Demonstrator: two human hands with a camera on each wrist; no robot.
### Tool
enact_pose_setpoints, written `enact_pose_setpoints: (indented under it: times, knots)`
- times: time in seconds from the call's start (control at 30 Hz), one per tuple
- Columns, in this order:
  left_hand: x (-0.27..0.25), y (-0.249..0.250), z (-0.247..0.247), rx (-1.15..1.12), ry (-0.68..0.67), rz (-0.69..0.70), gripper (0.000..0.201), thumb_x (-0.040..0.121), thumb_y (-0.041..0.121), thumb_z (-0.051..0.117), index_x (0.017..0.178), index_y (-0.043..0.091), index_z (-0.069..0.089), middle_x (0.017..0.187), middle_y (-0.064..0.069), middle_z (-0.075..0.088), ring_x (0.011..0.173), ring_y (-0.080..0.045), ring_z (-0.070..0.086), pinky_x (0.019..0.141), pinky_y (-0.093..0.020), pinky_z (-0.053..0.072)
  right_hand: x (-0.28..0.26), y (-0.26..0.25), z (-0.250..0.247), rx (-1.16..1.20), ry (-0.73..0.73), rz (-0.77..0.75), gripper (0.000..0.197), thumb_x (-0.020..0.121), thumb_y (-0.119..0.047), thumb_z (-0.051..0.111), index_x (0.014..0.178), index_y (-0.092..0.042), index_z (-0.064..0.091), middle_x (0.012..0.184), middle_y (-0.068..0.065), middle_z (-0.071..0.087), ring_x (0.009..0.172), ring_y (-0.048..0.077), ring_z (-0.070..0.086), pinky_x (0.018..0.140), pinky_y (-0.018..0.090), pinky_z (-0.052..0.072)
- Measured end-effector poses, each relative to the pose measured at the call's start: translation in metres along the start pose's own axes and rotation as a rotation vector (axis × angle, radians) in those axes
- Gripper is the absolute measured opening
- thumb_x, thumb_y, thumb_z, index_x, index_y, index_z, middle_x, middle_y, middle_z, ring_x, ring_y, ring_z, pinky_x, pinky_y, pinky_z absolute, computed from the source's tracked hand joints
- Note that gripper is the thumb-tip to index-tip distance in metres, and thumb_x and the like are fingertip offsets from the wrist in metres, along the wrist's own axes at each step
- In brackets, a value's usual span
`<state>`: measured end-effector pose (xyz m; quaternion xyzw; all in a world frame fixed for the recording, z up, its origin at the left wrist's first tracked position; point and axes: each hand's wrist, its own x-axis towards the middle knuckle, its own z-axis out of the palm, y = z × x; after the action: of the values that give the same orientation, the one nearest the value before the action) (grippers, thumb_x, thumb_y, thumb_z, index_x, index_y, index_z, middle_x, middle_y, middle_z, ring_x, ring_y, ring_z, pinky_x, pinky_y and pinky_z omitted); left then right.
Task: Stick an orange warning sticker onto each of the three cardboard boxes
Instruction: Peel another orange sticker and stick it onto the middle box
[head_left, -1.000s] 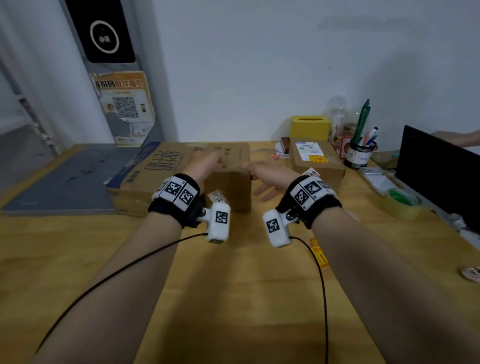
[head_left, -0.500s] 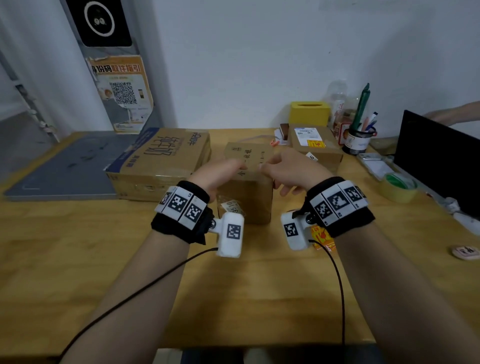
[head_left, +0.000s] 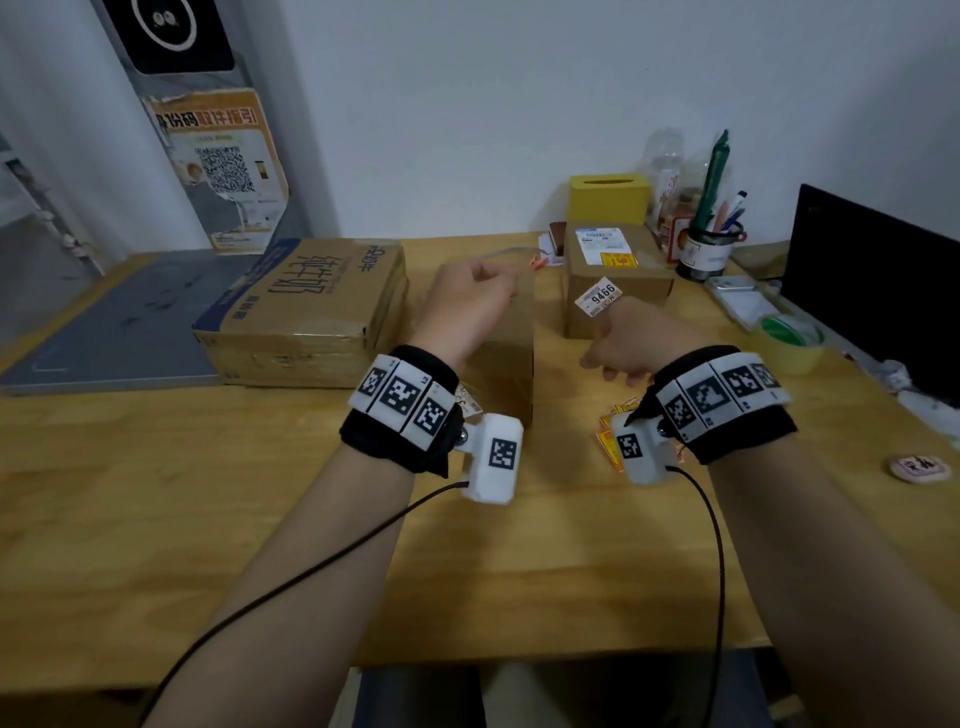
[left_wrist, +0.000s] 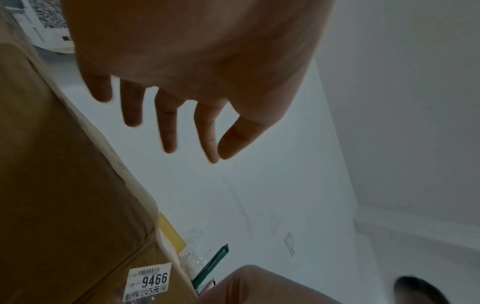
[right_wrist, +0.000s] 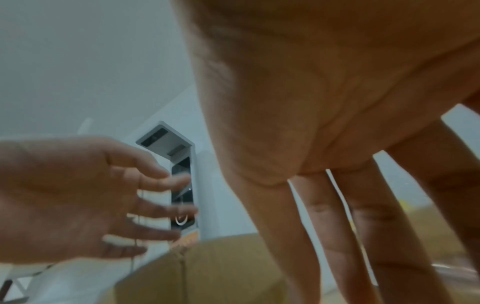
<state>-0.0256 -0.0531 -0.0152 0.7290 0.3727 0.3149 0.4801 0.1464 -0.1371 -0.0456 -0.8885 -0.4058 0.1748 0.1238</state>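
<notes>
Three cardboard boxes stand on the wooden table: a large flat box (head_left: 301, 306) at the left, a small middle box (head_left: 511, 364), and a right box (head_left: 623, 280) that bears an orange sticker (head_left: 618, 260) and a 9466 tag (head_left: 598, 296). Loose orange stickers (head_left: 610, 426) lie on the table under my right wrist. My left hand (head_left: 470, 306) hovers over the middle box (left_wrist: 64, 185) with its fingers (left_wrist: 168, 131) straight and empty. My right hand (head_left: 623, 343) hangs just right of that box, its fingers (right_wrist: 337, 226) straight, holding nothing.
A yellow tissue box (head_left: 608, 197), a pen cup (head_left: 709, 249), a tape roll (head_left: 792, 343) and a black monitor (head_left: 878, 280) crowd the back right. A grey mat (head_left: 119, 322) lies at the left. A round badge (head_left: 914, 467) lies near the right edge.
Both hands drew the small middle box away from the large box toward me, then let go of it. The left hand now hovers above it; the right hand has moved off to its right.
</notes>
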Motion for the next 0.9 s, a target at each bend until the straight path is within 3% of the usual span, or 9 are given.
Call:
enact_pose_setpoints:
  times: [0.1,0.17,0.27,0.37,0.43,0.53,0.63,0.77,0.9]
  knots:
    - [0.002,0.000,0.010,-0.080,0.048,0.089,0.023,0.092,0.011,0.056,0.089,0.025,0.073,0.099,0.008,0.069,0.091,-0.006,0.059,0.080,-0.026,0.049,0.008,0.018,0.008,-0.045,-0.050,0.045,0.043,0.085,-0.033,0.080,0.110,-0.005,0.059,0.072,0.001,0.076,0.056,0.017,0.063,0.080,0.042,0.062]
    - [0.002,0.000,0.018,-0.119,0.029,0.116,0.024,0.090,0.009,0.056,0.087,0.021,0.075,0.092,0.007,0.071,0.091,-0.008,0.064,0.083,-0.031,0.054,0.011,0.028,0.015,-0.067,-0.089,0.073,0.037,0.082,-0.034,0.083,0.097,-0.004,0.066,0.074,0.003,0.075,0.059,0.018,0.064,0.079,0.041,0.061]
    - [0.002,0.001,0.029,-0.162,-0.036,0.121,0.022,0.091,0.008,0.054,0.086,0.016,0.075,0.093,0.001,0.074,0.077,-0.013,0.069,0.067,-0.033,0.055,0.013,0.037,0.023,-0.103,-0.129,0.080,0.033,0.076,-0.035,0.087,0.080,-0.008,0.069,0.075,0.006,0.075,0.066,0.023,0.068,0.080,0.043,0.061]
    - [0.005,-0.001,0.037,-0.144,-0.067,0.129,0.025,0.092,0.008,0.055,0.079,0.021,0.072,0.097,0.003,0.075,0.082,-0.018,0.074,0.057,-0.026,0.049,0.011,0.043,0.027,-0.126,-0.169,0.085,0.038,0.071,-0.040,0.089,0.081,-0.008,0.072,0.083,0.009,0.077,0.077,0.027,0.072,0.081,0.044,0.061]
    - [0.007,-0.006,0.041,-0.148,-0.079,0.112,0.027,0.092,0.007,0.055,0.076,0.023,0.071,0.095,0.003,0.075,0.080,-0.015,0.072,0.059,-0.021,0.045,0.008,0.046,0.029,-0.132,-0.200,0.088,0.042,0.069,-0.042,0.091,0.086,-0.006,0.075,0.086,0.010,0.078,0.082,0.028,0.074,0.082,0.044,0.060]
    - [0.008,-0.010,0.045,-0.157,-0.076,0.114,0.030,0.091,0.004,0.055,0.073,0.021,0.071,0.092,0.002,0.074,0.080,-0.013,0.070,0.056,-0.015,0.044,0.006,0.050,0.035,-0.152,-0.234,0.089,0.042,0.065,-0.039,0.092,0.083,-0.005,0.075,0.082,0.010,0.077,0.073,0.027,0.071,0.076,0.040,0.060]
    - [0.008,-0.009,0.049,-0.172,-0.072,0.125,0.032,0.092,0.001,0.053,0.072,0.019,0.071,0.091,0.000,0.073,0.079,-0.012,0.067,0.050,-0.008,0.042,0.007,0.053,0.041,-0.164,-0.237,0.085,0.039,0.063,-0.034,0.094,0.084,-0.007,0.075,0.084,0.010,0.078,0.081,0.029,0.075,0.083,0.047,0.062]
    - [0.007,-0.007,0.049,-0.184,-0.075,0.122,0.032,0.093,-0.002,0.052,0.073,0.016,0.070,0.089,-0.001,0.072,0.078,-0.011,0.066,0.049,-0.006,0.041,0.012,0.056,0.046,-0.177,-0.225,0.081,0.046,0.057,-0.035,0.094,0.092,-0.012,0.073,0.088,0.006,0.076,0.086,0.029,0.073,0.084,0.050,0.062]
    - [0.007,-0.009,0.047,-0.208,-0.080,0.116,0.029,0.093,-0.004,0.051,0.078,0.013,0.069,0.082,-0.002,0.072,0.075,-0.010,0.065,0.049,-0.007,0.042,0.009,0.053,0.044,-0.182,-0.243,0.070,0.044,0.062,-0.035,0.095,0.092,-0.010,0.076,0.089,0.007,0.077,0.086,0.027,0.073,0.084,0.048,0.062]
